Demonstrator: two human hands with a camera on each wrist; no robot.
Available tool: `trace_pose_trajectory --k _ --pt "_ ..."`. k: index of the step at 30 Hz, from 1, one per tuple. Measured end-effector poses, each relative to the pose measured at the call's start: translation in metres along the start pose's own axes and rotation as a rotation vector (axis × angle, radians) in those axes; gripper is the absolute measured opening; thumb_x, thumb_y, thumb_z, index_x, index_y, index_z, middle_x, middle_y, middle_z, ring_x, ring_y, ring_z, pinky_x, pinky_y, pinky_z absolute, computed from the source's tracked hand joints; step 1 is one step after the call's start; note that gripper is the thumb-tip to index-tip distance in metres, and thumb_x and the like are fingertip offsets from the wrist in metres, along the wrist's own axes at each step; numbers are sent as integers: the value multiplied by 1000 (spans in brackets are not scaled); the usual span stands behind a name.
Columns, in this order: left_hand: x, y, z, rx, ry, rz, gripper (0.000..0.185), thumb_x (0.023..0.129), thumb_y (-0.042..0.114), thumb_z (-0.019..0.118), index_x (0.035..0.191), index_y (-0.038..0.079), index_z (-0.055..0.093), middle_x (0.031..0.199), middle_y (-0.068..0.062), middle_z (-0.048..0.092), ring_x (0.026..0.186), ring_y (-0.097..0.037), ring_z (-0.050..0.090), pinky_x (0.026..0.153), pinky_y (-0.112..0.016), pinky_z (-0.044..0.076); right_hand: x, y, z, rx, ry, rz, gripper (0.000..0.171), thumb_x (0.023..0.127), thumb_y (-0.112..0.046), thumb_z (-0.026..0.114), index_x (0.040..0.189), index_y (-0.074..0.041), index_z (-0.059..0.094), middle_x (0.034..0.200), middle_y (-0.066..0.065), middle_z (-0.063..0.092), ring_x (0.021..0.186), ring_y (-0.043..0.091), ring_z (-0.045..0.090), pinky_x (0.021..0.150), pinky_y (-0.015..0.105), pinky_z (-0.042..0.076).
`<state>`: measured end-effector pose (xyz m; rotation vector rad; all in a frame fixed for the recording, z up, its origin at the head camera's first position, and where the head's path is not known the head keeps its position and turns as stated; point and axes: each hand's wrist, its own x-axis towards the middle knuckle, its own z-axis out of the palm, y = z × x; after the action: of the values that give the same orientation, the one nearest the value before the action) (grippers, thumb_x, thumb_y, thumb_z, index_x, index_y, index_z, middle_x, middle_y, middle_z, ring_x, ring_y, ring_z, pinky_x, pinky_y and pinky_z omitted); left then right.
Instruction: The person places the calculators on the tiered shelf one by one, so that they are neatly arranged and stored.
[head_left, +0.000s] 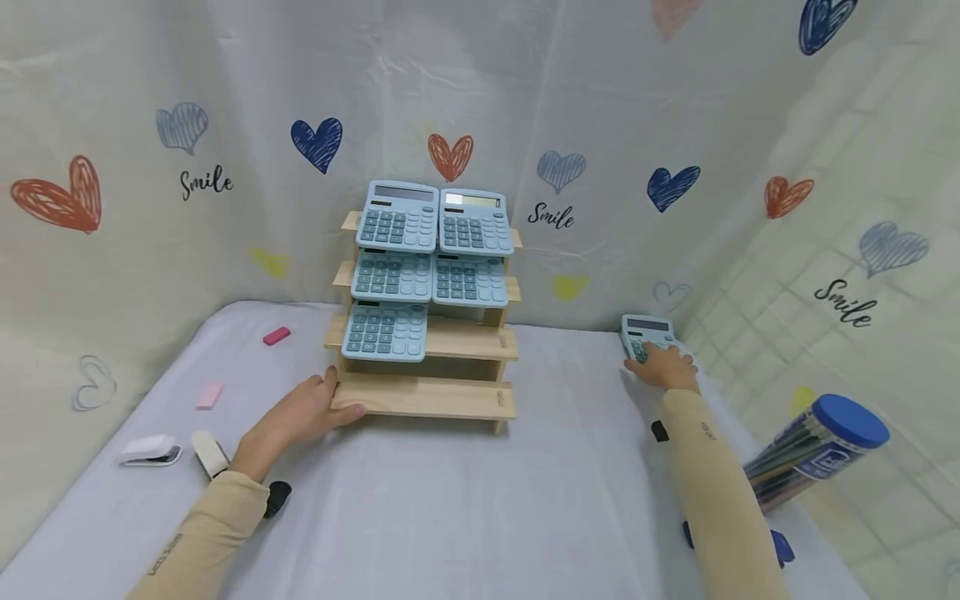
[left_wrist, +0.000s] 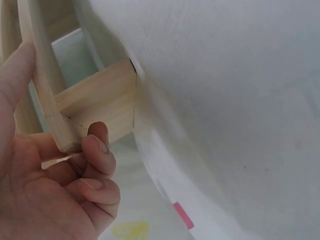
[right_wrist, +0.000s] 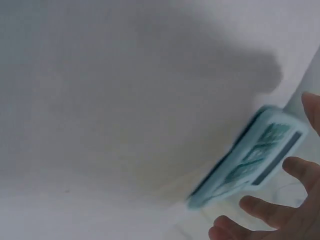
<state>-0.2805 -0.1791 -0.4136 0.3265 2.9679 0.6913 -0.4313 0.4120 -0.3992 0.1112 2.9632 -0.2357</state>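
Observation:
A stepped wooden rack stands mid-table in the head view, with several light-blue calculators leaning on its upper tiers. The bottom board holds none. My left hand grips the left end of that board, thumb along its front and fingers curled behind. In the left wrist view the left hand holds the wooden board's end. Far right, one more calculator lies near the table's back edge. Over its lower part is my right hand. The right wrist view has the right hand's spread fingers beside the calculator.
Left on the table are a dark pink eraser, a pale pink one, a white stapler and a cream-coloured object. A blue-lidded tube of pencils stands at right, near the right forearm. A heart-printed curtain hangs behind.

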Motion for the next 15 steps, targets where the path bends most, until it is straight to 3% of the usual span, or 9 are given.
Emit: trace_pose_trajectory --k 7,15 --pt "-3 0 7 10 -8 -10 98 94 52 65 143 -24 28 132 -47 49 121 -50 57 103 -60 46 7 29 15 133 -92 179 95 96 -62 47 158 -2 9 149 50 7 130 70 22 104 76 31" --pt "1 -1 3 21 19 -28 98 94 53 64 146 -22 27 135 -45 49 123 -50 56 105 -59 45 27 38 11 191 -86 138 111 90 -73 51 159 -5 -3 151 51 -2 134 71 17 99 76 35"
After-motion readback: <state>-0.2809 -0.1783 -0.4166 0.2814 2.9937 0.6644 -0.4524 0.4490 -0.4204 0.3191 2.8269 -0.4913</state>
